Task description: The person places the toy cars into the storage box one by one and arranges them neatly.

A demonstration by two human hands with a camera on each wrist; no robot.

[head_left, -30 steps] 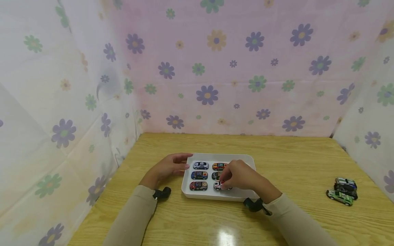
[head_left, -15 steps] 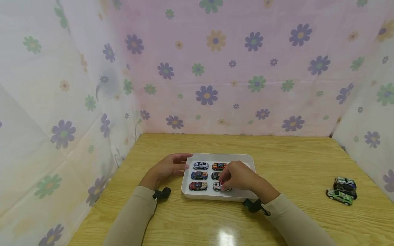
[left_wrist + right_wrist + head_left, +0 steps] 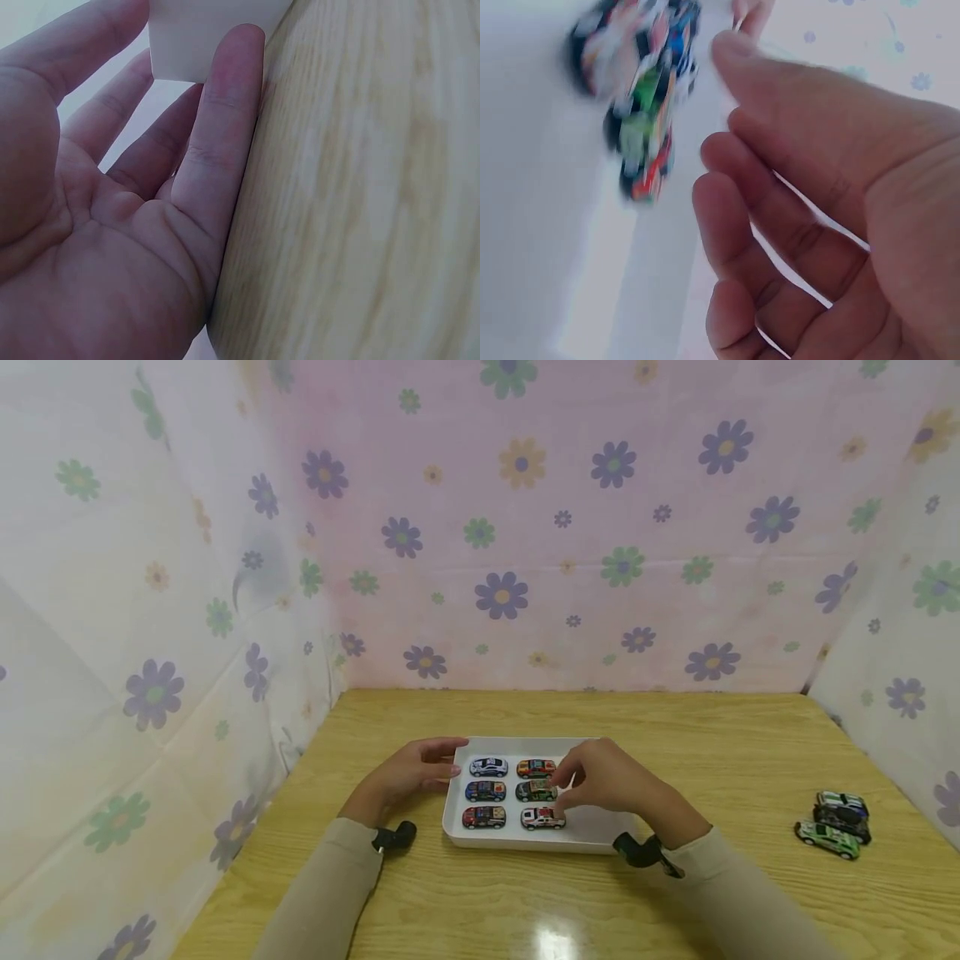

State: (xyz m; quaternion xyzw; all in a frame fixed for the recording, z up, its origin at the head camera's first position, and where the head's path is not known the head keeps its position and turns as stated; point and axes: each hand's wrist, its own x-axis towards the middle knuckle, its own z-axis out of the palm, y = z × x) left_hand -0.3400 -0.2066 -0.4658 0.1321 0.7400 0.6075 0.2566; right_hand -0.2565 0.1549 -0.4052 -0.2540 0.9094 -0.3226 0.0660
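The right hand (image 3: 609, 778) is easing off the white car (image 3: 537, 817), which its fingertips were touching half a second ago. Its thumb and fingers are now standing apart with nothing between them, and the whole hand is shifting toward its own right. The car is sitting upright in the tray (image 3: 525, 844), near the front wall, showing almost all of its body (the thumb tip is overlapping its end in the head view, so contact is hard to rule out). That release seems to be leaving the car placed: it is lining up with the green car (image 3: 532, 791) and orange car (image 3: 532, 768) behind it, beside the pale car (image 3: 488, 767), blue car (image 3: 484, 791) and red car (image 3: 483, 817).

The left hand (image 3: 405, 774) is staying at the tray's left end, its fingers loosely spread and touching the wall without gripping. Farther right, a pile (image 3: 840, 817) of cars is lying on the table (image 3: 697, 735), unmoved.
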